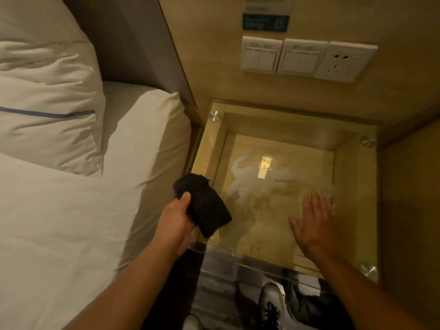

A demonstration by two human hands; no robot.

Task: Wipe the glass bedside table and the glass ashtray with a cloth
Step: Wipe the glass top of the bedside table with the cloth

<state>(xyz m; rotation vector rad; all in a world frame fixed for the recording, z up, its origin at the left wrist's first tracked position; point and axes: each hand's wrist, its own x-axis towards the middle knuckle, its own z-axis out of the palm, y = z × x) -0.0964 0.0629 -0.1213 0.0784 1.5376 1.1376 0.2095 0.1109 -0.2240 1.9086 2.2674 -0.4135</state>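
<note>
Gripping dark cloth [203,206], left hand [177,225]; right hand [316,225] (fingers spread) over glass table [352,210].

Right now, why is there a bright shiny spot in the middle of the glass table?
In the head view, it is glare: a lamp overhead reflects in the glass bedside table, beside pale smears. The room is dim and yellowish, the wide lens bends the edges, and the left hand holding the cloth looks slightly blurred.

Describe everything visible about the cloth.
The cloth is dark, nearly black, with a coarse, fuzzy look, bunched into a thick folded wad. The left hand grips it at its near left side, thumb on top. It sits tilted at the left edge of the glass table, whether touching the glass is unclear.
</note>
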